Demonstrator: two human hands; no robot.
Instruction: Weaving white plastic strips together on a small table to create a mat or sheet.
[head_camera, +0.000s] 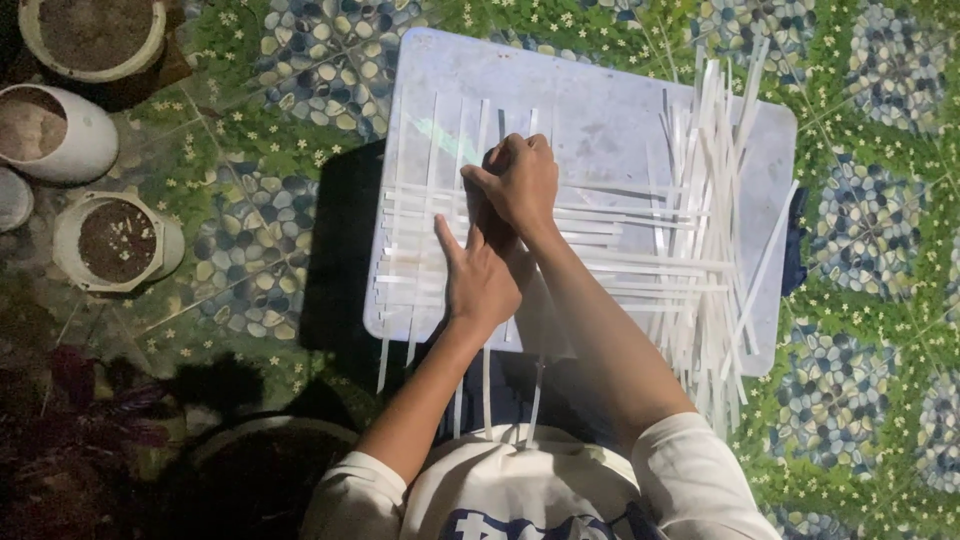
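The person's white short-sleeved shirt, soft cloth with a dark printed patch at the chest, fills the bottom edge of the view, and both bare forearms extend forward from it. The left hand lies palm-down with its fingers loosely spread, index finger extended and pressing flat on the woven strips; it grasps nothing. The right hand sits just beyond it, knuckles up, fingers curled and pinched onto the weave where the strips cross; whether a single strip is held between the fingertips cannot be told. The woven strips are thin, flat, pale bands, apparently of stiff plastic or paper, laid over and under one another in a loose grid, with several vertical ends hanging past the near edge of the board. The board is a smooth, matt, pale rectangular sheet with rounded corners, resting flat on the floor. On its right portion lies a loose bundle of spare strips, long, straight and narrow, piled mostly lengthwise and overhanging both the far and near edges. The floor is covered with a glossy patterned surface printed with green foliage, small white flowers and grey-blue pebble clusters. At the upper left, well apart from the board, stand round pale pots holding dark, granular soil.
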